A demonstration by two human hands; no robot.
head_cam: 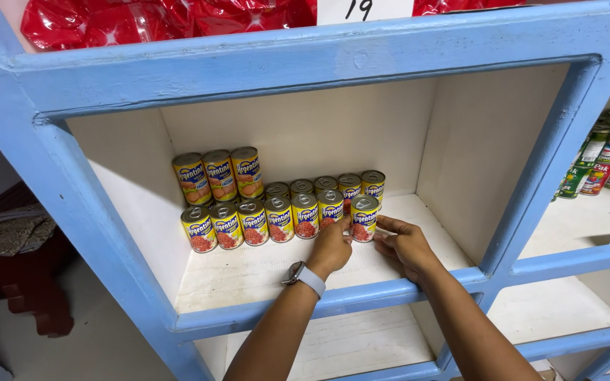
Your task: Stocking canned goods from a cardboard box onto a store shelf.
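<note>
Left hand (331, 247): fingers curled, thumb and fingertips touching the left side of the end can (363, 218); wrist wears a watch (303, 275) w/ pale strap.
Right hand (404, 243): fingers stretched out flat toward the same can, tips at its right side low down; whether they press it or just touch, can't tell.
End can: yellow label, red picture, pull-tab lid, upright, last on the right of the front row, approx mid-shelf.
Front row (270, 222): seven yellow cans side by side, touching, incl. the end can.
Back row (323, 185): five more cans just behind, lids showing (labels mostly hidden).
Stacked cans (219, 175): three on top, far left, near the back wall.
Shelf (248, 275): white board inside a blue frame (93, 212); right part of the board is bare.
Above: red packets (142, 21) on the upper shelf.
Right compartment: green-labelled cans (605, 159), well apart from the hands.
</note>
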